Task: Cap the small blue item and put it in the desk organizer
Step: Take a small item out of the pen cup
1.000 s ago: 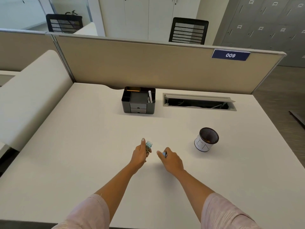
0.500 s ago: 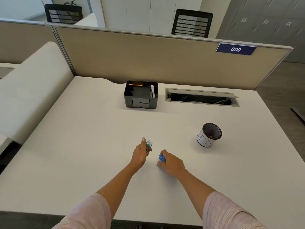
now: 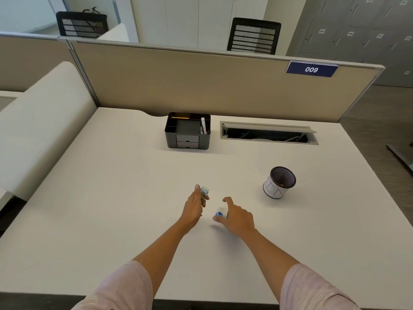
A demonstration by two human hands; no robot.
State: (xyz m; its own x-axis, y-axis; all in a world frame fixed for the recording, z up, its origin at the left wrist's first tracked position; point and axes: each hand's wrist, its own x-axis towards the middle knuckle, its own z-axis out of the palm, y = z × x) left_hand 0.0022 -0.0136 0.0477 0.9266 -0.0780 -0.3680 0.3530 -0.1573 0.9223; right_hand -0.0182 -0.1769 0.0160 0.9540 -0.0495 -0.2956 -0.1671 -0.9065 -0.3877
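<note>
My left hand (image 3: 194, 206) is closed around a small clear, teal-tinted item (image 3: 204, 190), held upright just above the white desk (image 3: 111, 198). A small blue piece (image 3: 219, 214) lies on the desk right of it. My right hand (image 3: 238, 218) hovers over that piece with fingers spread, the index finger raised and the thumb tip touching or nearly touching it. The black desk organizer (image 3: 187, 140) stands at the back centre, with two small drawers in front and a white pen in its right compartment.
A mesh pen cup (image 3: 279, 183) with a white sleeve stands to the right of my hands. An open cable tray (image 3: 268, 135) is set into the desk beside the organizer. A beige partition (image 3: 201, 81) closes the far edge.
My right hand has opened: its fingers covered the blue piece half a second ago and now spread apart above it. My left hand keeps holding the clear item in the same place.
</note>
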